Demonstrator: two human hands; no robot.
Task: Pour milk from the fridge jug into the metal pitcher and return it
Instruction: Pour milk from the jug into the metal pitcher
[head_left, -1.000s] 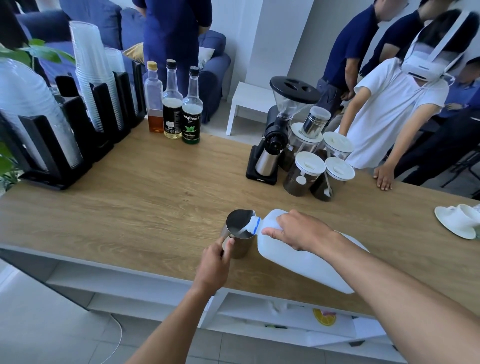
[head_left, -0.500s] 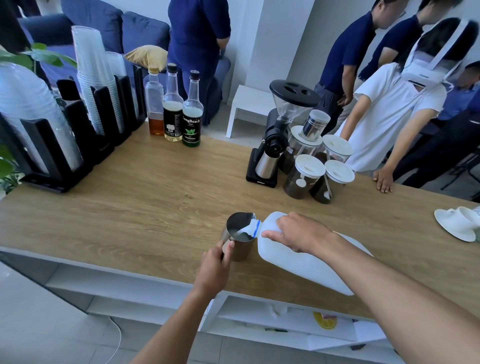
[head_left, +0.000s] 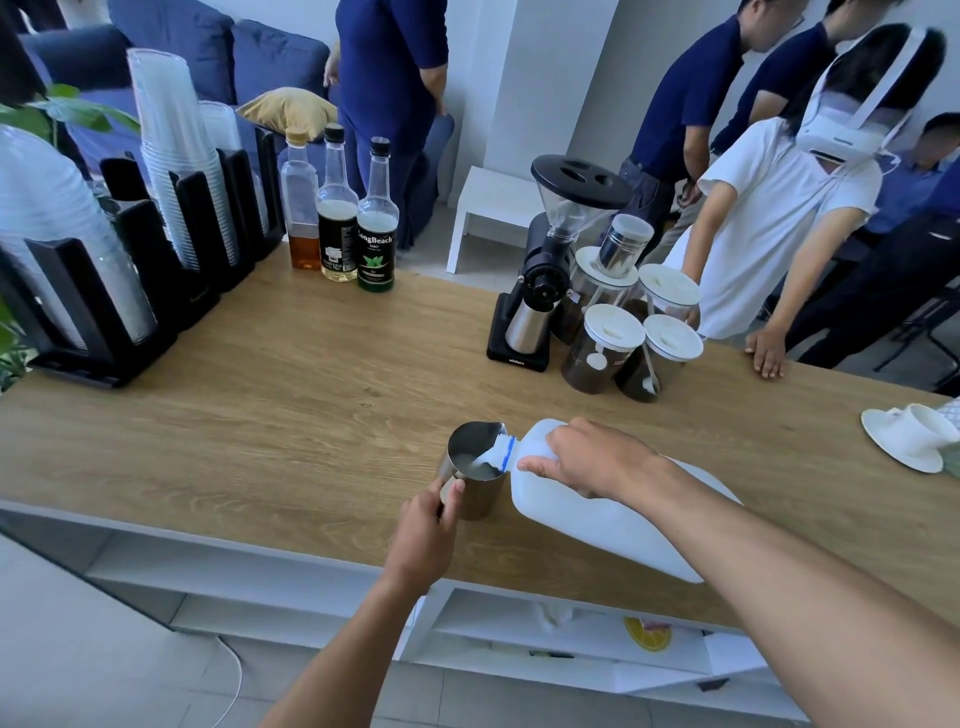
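Right hand (head_left: 597, 457) gripped the tilted milk jug (head_left: 571, 519); left hand (head_left: 426, 535) held the metal pitcher (head_left: 480, 499) by its handle, pitcher at one o'clock.

The right hand (head_left: 597, 457) is gripping the white milk jug (head_left: 587, 514) near its neck, tipping it so milk is running into the metal pitcher (head_left: 475, 470). The left hand (head_left: 423, 535) is holding the pitcher's handle, steadying it on the wooden desk (head_left: 291, 395). Coffee grinder (head_left: 550, 275) and jars (head_left: 602, 348) are standing behind.
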